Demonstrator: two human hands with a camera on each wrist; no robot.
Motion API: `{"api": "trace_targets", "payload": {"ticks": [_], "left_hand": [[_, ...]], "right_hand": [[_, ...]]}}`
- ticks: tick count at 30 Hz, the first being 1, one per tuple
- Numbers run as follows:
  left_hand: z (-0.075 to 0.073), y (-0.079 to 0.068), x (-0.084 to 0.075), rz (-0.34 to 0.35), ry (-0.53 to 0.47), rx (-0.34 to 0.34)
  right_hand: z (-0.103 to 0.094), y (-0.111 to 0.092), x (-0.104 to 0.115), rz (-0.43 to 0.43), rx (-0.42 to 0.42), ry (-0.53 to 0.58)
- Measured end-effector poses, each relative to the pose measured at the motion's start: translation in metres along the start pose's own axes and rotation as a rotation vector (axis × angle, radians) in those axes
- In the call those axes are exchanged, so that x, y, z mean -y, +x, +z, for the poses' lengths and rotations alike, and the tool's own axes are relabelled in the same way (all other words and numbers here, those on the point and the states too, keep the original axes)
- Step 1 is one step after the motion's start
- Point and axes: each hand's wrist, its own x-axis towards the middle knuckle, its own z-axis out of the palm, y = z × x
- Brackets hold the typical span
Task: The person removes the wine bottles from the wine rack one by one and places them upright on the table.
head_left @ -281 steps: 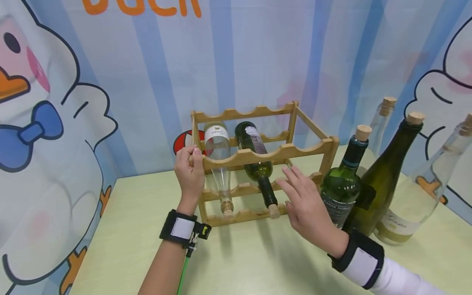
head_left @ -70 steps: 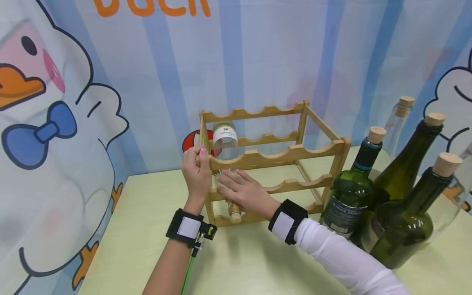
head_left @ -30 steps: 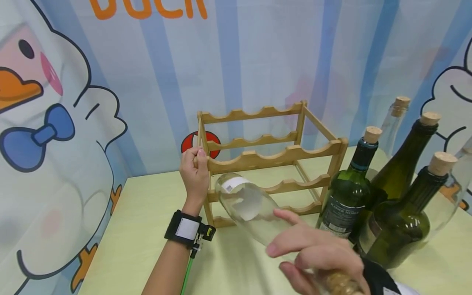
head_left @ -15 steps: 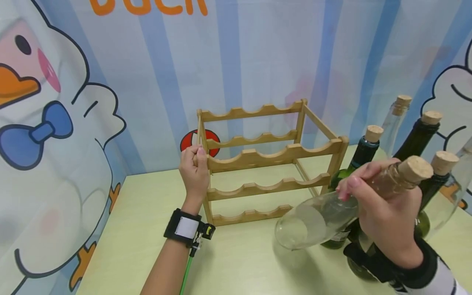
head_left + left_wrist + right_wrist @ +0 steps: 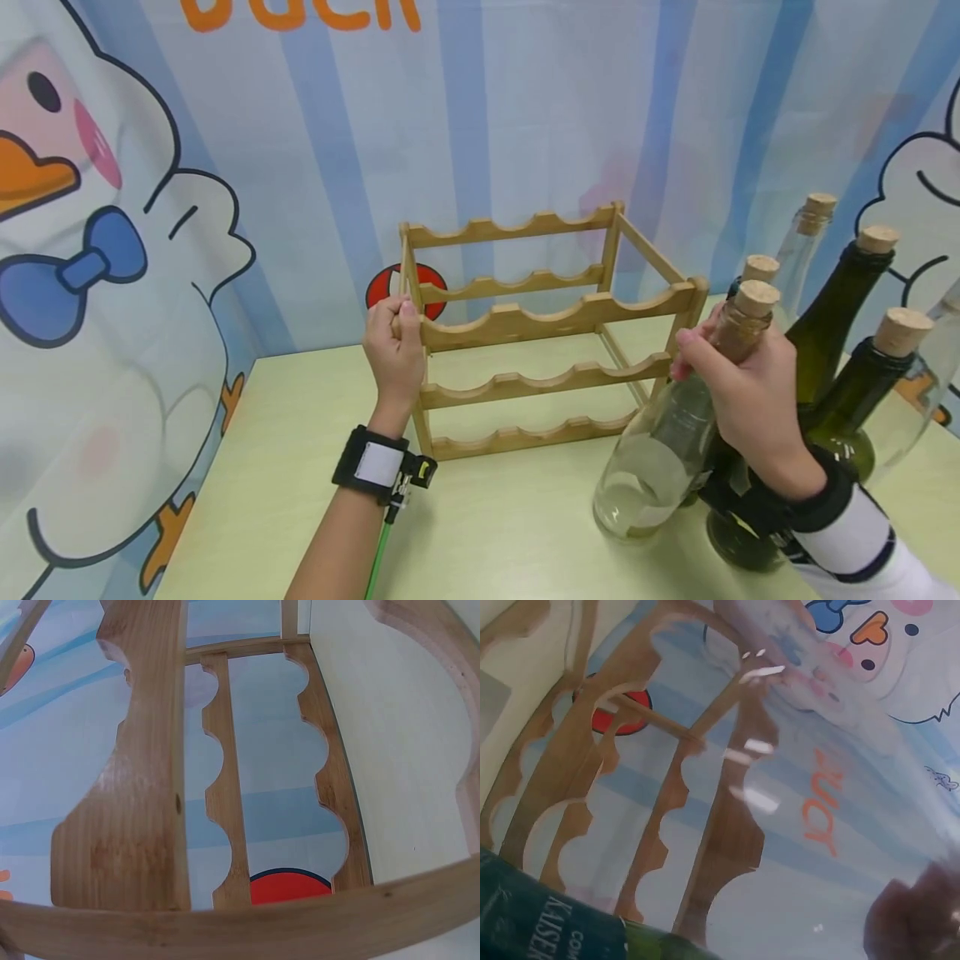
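Observation:
In the head view my left hand (image 5: 395, 346) grips the upper left front corner of a wooden wine rack (image 5: 555, 321), whose scalloped rails hold no bottles. My right hand (image 5: 753, 400) is wrapped round the neck of a clear glass wine bottle (image 5: 645, 471) with a cork (image 5: 757, 297) in its mouth. This bottle leans a little, its base low at the table right of the rack's front. Bare rails (image 5: 142, 780) fill the left wrist view; the left hand is hardly seen there. Through clear glass, the right wrist view shows the rack and part of a green bottle's label (image 5: 547, 911).
Several corked bottles stand close together at the right, among them a dark green one (image 5: 821, 333), another dark one (image 5: 847, 396) and a clear one (image 5: 795, 258). My right hand overlaps this group. A cartoon duck curtain (image 5: 525, 108) hangs behind the pale table (image 5: 300, 425).
Earlier the rack held two bottles. The dark one now stands at the right; my right hand has pulled out the clear one, carried it right and tipped it nearly upright. Left hand stays put.

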Motion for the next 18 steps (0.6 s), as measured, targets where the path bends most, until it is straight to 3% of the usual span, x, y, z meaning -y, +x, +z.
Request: {"api": "trace_targets", "payload": {"ticks": [10, 18], "left_hand": [[0.0, 0.0, 0.003, 0.019, -0.009, -0.005], [-0.001, 0.0, -0.002, 0.004, -0.005, 0.009]], "right_hand": [[0.011, 0.005, -0.006, 0.057, -0.003, -0.252], [0.017, 0.007, -0.011, 0.057, -0.001, -0.352]]}}
